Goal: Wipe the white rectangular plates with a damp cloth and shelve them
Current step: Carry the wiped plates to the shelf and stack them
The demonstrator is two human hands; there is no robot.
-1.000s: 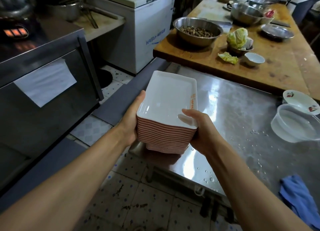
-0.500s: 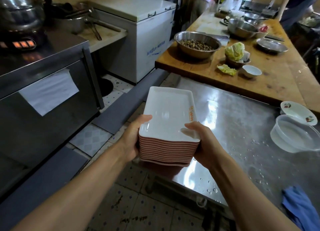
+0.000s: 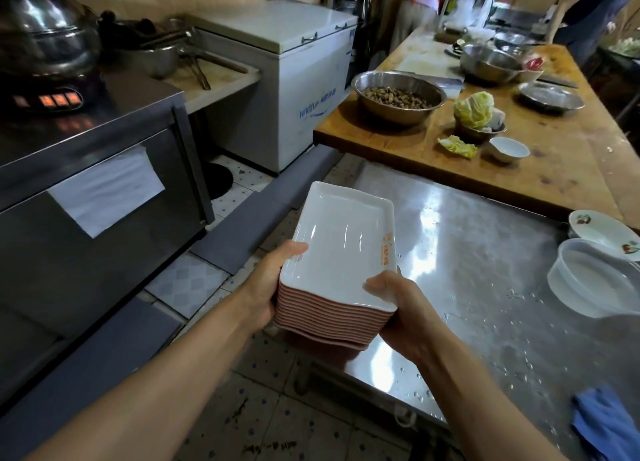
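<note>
both hands clamp a stack of plates (image 3: 341,252) from its two near corners. left hand (image 3: 268,287): thumb hooked over the top rim, fingers hidden under the stack. right hand (image 3: 403,310): thumb lying on the top plate's near corner, fingers curled round the side and beneath. stack is held in the air over the near-left corner of the steel table (image 3: 485,287), partly over the tiled floor (image 3: 263,408). plates are rectangular with rounded corners, glossy white on top, pinkish undersides showing as ribbed edges down the stack; orange print on the top plate's right rim. table surface is brushed metal, wet with droplets. crumpled blue cloth (image 3: 606,426) sits at its near-right edge, well apart from the stack. clear round plastic container (image 3: 595,280) and a flower-patterned bowl (image 3: 604,233) at far right.
</note>
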